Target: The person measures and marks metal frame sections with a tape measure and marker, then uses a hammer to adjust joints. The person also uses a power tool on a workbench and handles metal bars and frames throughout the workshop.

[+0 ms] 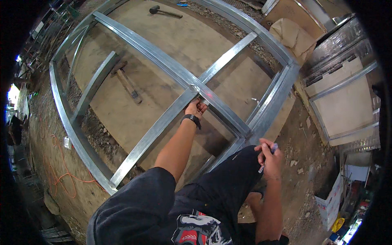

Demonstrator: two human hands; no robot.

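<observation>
My left hand [196,108], with a dark watch on its wrist, reaches to the joint where bars of a galvanized metal frame [159,61] cross. Its fingers are curled against the lower side of that joint; a small shiny piece shows at the fingertips, too unclear to name. A crossbar [153,134] runs from the joint toward the near left rim. My right hand [269,158] is raised above my knee, right of the frame, its fingers closed around a slim pen [261,168] that slants downward.
A wooden-handled hammer [127,86] and a black mallet [165,12] lie on the brown board [163,104] under the frame. An orange cord [61,177] winds over dirt at left. At right stand panels [347,102] and a white box [330,204].
</observation>
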